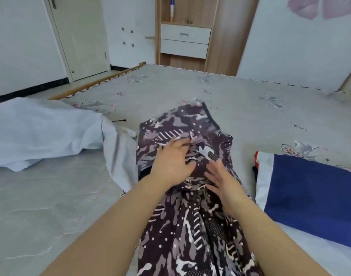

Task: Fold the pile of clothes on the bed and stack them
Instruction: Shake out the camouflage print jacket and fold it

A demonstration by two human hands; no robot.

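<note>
A dark purple garment with a grey and white camouflage print [190,226] lies lengthwise on the bed [51,196], its far end doubled back toward me. My left hand [173,160] rests flat on the folded part, fingers spread. Just to its right, my right hand [222,180] also lies flat on the cloth with straight fingers. A pale blue garment [41,134] lies spread out on the left. At the right sits a folded blue and white piece [310,196], with something red and black showing under its far left corner.
The grey flowered sheet stretches bare toward the far edge of the bed. A thin black stick-like object [118,120] lies near the pale blue garment. A wooden cabinet with white drawers [185,39] and a white door [81,36] stand beyond the bed.
</note>
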